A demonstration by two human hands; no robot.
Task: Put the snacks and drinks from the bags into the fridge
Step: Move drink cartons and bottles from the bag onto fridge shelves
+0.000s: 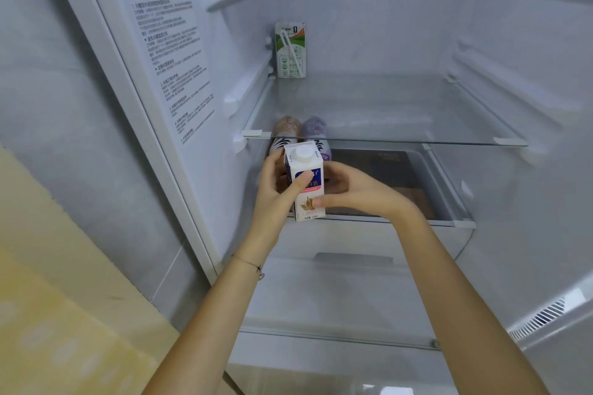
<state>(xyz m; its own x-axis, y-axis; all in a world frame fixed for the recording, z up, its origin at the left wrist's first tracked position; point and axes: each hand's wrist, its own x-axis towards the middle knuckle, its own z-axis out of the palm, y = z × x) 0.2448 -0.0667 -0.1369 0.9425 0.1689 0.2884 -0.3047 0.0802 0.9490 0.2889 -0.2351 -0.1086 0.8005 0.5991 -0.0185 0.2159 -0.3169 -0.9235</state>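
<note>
A small white-and-blue milk carton with a round white cap (306,183) was gripped near upright by the left hand (276,192) and right hand (356,192), just below the clear glass fridge shelf's (401,109) left front edge. A green-and-white drink carton with a straw (290,51) stood on that shelf's rear left corner. A brownish bottle (285,133) and a purple bottle (316,131) stood side by side under the shelf.

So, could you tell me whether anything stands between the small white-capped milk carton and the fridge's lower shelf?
Yes: a brownish bottle and a purple bottle stand on the lower shelf directly behind the white-capped milk carton, held by the left hand and right hand at its left front. Space to their right looks free.
</note>
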